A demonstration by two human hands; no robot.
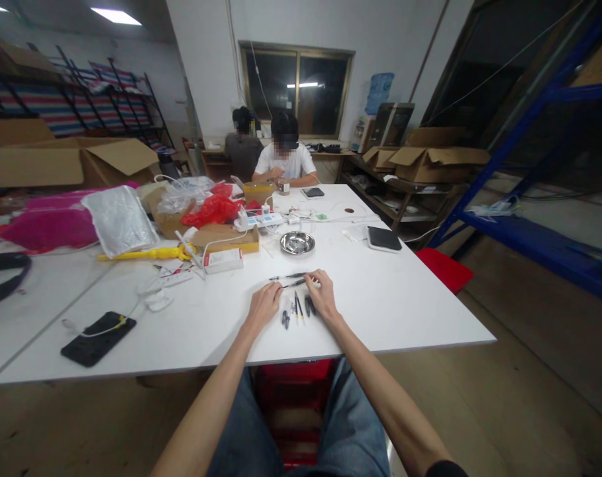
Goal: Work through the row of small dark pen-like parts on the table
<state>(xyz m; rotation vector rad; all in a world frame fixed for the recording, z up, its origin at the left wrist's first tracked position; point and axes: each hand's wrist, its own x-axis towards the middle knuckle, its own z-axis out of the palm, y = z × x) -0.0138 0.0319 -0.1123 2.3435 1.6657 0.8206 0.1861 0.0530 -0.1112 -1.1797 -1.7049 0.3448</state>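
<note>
A slim dark-and-clear pen point(295, 283) lies between my two hands, just above the white table. My left hand point(265, 305) has its fingers closed at the pen's left end, and my right hand point(322, 295) pinches the right end. Just beyond it, a second similar pen point(287, 275) rests on the table, its right end close to my right fingertips. Nearer to me are thin ink refills point(299, 309) with yellowish ends. Small black pen parts point(285, 319) lie left of them, and black pen caps point(309, 305) lie by my right wrist.
Ahead stands a shiny metal bowl point(297, 243). To its left are a white box point(224, 260), an open cardboard tray point(231, 237) and a power strip point(261, 220). A black phone point(98, 338) lies near left. A person in a white shirt point(285, 162) sits opposite.
</note>
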